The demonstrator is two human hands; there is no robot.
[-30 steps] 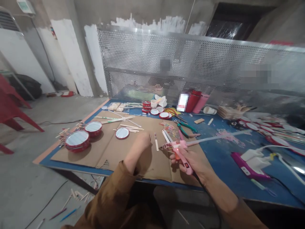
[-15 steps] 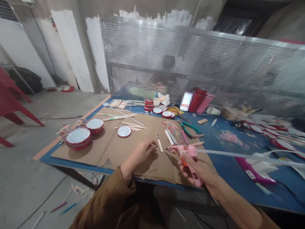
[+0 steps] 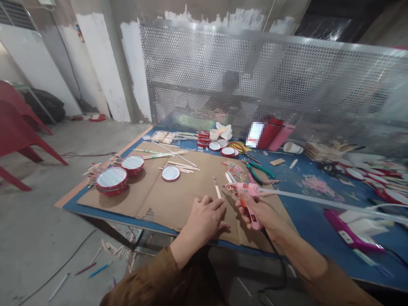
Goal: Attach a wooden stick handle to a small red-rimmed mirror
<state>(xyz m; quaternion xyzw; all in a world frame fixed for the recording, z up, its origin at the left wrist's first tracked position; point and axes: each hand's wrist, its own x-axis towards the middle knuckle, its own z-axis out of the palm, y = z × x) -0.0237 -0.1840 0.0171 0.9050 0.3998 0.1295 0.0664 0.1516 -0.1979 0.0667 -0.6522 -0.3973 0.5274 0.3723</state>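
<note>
So, right hand (image 3: 264,209) gripped the glue gun (image 3: 253,191); couldn't tell if left hand (image 3: 204,219) pinched the wooden stick (image 3: 217,188). Any gluing needed steadiness.

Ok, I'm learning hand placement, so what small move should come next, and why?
I'd probably steady the near end of the small stick with the left hand: its fingers are close to that end, the stick lies on the cardboard, and the pink glue gun in the right hand points toward it.

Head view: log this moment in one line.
left hand: at near end of wooden stick | right hand: holding pink glue gun | stick: on cardboard | nozzle: right of stick
</note>
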